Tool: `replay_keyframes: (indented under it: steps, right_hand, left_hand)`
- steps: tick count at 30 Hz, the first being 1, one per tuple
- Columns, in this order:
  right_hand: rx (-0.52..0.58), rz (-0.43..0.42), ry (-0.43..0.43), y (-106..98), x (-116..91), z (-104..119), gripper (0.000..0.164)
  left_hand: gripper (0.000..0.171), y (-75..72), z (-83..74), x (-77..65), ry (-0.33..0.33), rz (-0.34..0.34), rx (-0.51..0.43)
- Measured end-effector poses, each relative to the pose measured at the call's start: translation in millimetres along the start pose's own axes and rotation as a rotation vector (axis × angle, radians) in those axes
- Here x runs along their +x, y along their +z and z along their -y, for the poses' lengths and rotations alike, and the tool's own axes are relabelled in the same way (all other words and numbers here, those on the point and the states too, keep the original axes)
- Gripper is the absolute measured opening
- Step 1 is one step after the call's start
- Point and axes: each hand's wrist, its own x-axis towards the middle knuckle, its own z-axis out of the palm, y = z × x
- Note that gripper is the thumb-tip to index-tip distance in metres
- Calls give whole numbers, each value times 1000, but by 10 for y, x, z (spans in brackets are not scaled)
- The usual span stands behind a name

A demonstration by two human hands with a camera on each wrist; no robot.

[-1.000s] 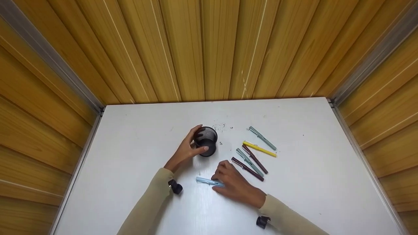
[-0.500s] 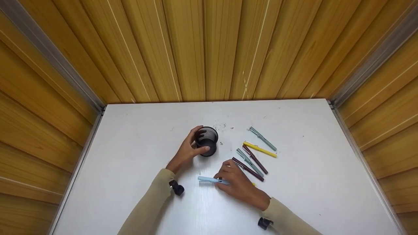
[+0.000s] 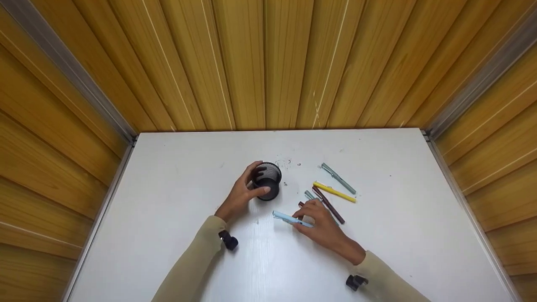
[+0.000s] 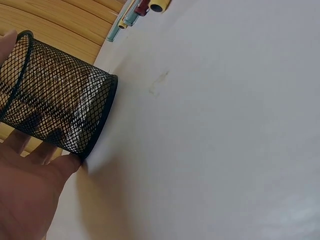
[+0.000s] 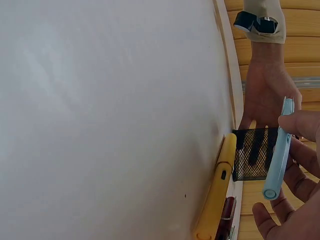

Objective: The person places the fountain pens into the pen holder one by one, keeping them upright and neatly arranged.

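Note:
My left hand grips a black mesh pen holder, fingers around its far side and thumb at the near side. The holder stands upright on the white table. A light blue pen is pinched between thumb and fingers of my right hand, raised off the table just right of and nearer than the holder. The right wrist view shows this pen crossing in front of the mesh. Below it lies a yellow pen, which the right hand hides from the head view.
Right of the holder lie a grey-green pen, another yellow pen and a maroon pen. A second grey-green pen and a second maroon pen are partly covered by the right hand. Wood-look panels wall the table.
The right hand has lifted the light blue pen and moved it right and away from the table's front, now over the nearest pens. The left hand and holder stay almost in place.

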Motion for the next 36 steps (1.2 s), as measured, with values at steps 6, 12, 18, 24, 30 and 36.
replay_keyframes:
  steps: [6,12,18,24,30,36]
  right_hand:
    - [26,-31,65,-188,8,-74,26]
    - [28,-45,162,-363,59,-100,25]
    - [72,-74,223,-512,132,-144,24]
    - [114,-84,293,-608,183,-169,20]
    - [108,-104,311,-664,227,-164,20]
    - [128,-125,314,-695,256,-180,20]
  left_hand:
    - [89,5,-22,-7,-13,3,5]
    - [91,2,-34,-14,-15,10,13]
    - [91,-2,-30,-10,-16,14,4]
    - [91,-7,-16,-11,-21,13,-1]
    - [91,-9,-10,2,-10,16,-8]
    - [92,-3,-30,-10,-26,11,-7]
